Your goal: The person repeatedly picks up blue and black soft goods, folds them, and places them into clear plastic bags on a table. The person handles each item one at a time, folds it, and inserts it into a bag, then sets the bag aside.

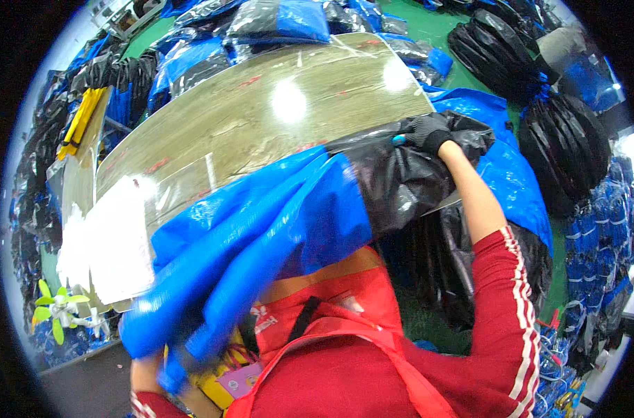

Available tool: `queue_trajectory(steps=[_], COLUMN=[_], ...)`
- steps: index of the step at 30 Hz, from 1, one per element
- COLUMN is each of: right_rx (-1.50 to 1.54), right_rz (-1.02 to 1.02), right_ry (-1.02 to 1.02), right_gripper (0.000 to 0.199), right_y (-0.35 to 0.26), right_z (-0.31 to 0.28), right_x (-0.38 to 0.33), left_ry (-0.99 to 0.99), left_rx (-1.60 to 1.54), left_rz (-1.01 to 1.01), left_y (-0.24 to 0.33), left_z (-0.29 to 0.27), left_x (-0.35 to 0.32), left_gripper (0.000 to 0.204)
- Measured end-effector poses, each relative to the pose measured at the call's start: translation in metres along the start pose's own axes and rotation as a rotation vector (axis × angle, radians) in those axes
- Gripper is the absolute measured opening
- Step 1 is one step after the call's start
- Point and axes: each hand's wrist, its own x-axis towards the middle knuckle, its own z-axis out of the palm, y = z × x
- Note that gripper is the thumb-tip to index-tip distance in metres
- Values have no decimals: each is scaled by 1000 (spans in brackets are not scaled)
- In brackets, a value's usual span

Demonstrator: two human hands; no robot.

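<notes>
A large blue and black plastic sheet (317, 216) lies bunched across the near side of the table, its blue part hanging in folds toward my left. On its black end is my right hand (428, 136), in a dark knit glove with a light blue spot at one fingertip, closed on the gathered plastic. My left wrist (147, 376) shows at the lower left, beneath the hanging blue folds. The sheet covers my left hand, so its fingers are hidden. That lower blue edge is blurred by motion.
The glossy wood-patterned table (261, 104) reaches away from me, with a stack of white sheets (118, 244) at its left. A small green-bladed fan (59, 310) stands lower left. Packed blue and black bundles (282, 21) sit beyond; dark tied sacks (564, 146) are at the right.
</notes>
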Motion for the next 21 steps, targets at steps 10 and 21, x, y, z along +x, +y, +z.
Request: queue_trajectory(steps=[10,21], right_rx=[171,250], right_rz=[68,216], right_ry=[-142,11], right_gripper=[37,66], right_y=[40,8], right_z=[50,0], right_x=[25,-7], left_ry=[978,1092], left_rx=[95,392], left_rz=[551,805], left_y=[-129,16], left_z=[-35,-82], left_x=[-91,-38], left_gripper=[47,54])
